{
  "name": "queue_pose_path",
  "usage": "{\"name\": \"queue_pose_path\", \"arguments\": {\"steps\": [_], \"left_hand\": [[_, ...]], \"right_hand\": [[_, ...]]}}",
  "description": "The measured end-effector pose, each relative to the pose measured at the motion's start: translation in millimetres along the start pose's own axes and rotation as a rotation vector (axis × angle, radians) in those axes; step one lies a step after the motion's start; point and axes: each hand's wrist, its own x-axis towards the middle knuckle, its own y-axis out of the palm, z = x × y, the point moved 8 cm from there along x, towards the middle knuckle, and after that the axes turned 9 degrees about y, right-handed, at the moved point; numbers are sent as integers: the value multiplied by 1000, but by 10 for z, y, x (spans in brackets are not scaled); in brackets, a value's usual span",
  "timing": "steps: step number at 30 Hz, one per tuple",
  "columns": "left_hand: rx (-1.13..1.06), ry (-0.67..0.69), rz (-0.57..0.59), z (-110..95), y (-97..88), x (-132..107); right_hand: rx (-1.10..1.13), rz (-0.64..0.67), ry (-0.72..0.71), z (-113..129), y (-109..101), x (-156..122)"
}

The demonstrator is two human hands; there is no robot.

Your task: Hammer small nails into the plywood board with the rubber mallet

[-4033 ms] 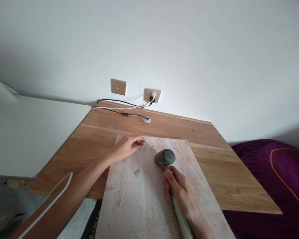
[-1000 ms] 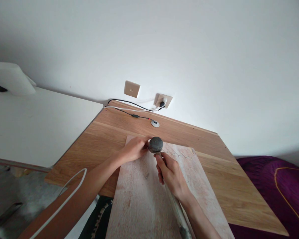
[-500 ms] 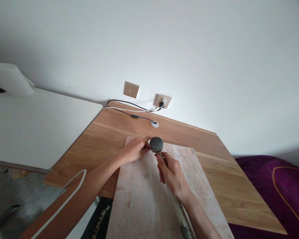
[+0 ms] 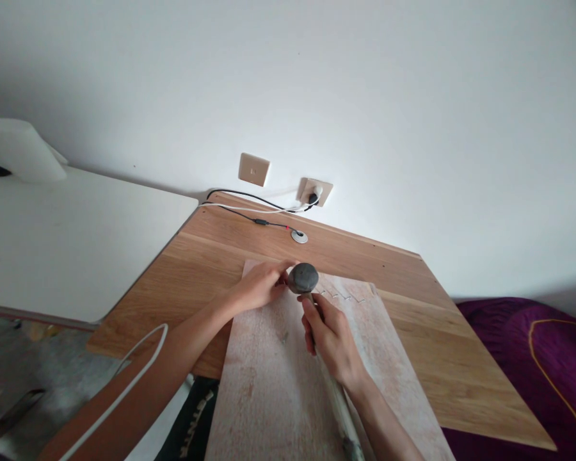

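Note:
A pale wooden board (image 4: 264,384) lies on a wooden desk (image 4: 211,256). My right hand (image 4: 333,339) is closed round the handle of a hammer, close under its dark grey head (image 4: 303,278). The head hangs near the board's far edge, next to my left hand (image 4: 262,286). My left hand rests on the board with its fingertips pinched together just left of the hammer head; what they pinch is too small to see. A row of several nails (image 4: 340,296) stands in the board to the right of the hammer. One loose nail (image 4: 283,335) lies on the board nearer me.
A white table (image 4: 67,237) adjoins the desk on the left. Black and white cables (image 4: 249,211) run from a wall socket (image 4: 314,191) to a grommet (image 4: 298,237) in the desk. A purple cushion (image 4: 523,358) lies at the right. A white cord (image 4: 125,378) hangs by my left arm.
Over four seconds the hammer head moved up the board and left, to my left hand's fingertips. In the last second both hands have barely moved.

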Motion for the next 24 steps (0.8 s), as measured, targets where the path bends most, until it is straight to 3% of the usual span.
{"name": "queue_pose_path", "arguments": {"steps": [6,10,16,24], "left_hand": [[8,-15,1,-55,-21,32],[36,53,-29,-100,-33,42],[40,-16,0,-3,14,26],[10,77,10,-120,-38,40]], "right_hand": [[326,109,68,21,59,50],[340,133,106,3,70,103],[331,134,83,34,62,100],[230,88,72,44,30,101]]}}
